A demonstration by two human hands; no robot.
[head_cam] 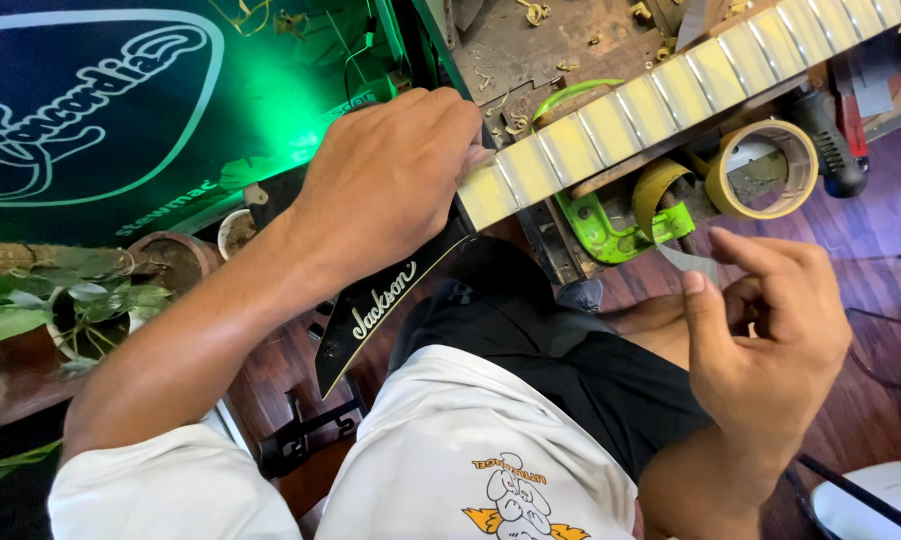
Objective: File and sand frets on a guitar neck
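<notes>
A guitar neck (661, 100) with pale tape strips between its frets runs from upper right down to a black pointed headstock (371, 315). My left hand (391, 180) grips the neck where it meets the headstock. My right hand (761, 330) is lower right, off the neck, pinching a small translucent piece of tape (693, 262) between thumb and fingers.
A roll of tan masking tape (766, 170) and a second roll (661, 190) sit by a bright green clamp (611, 230) under the neck. A dusty workbench (551, 40) is behind. A green mat (121, 110) lies left, potted plants (81, 300) below it, a black-handled tool (831, 140) at right.
</notes>
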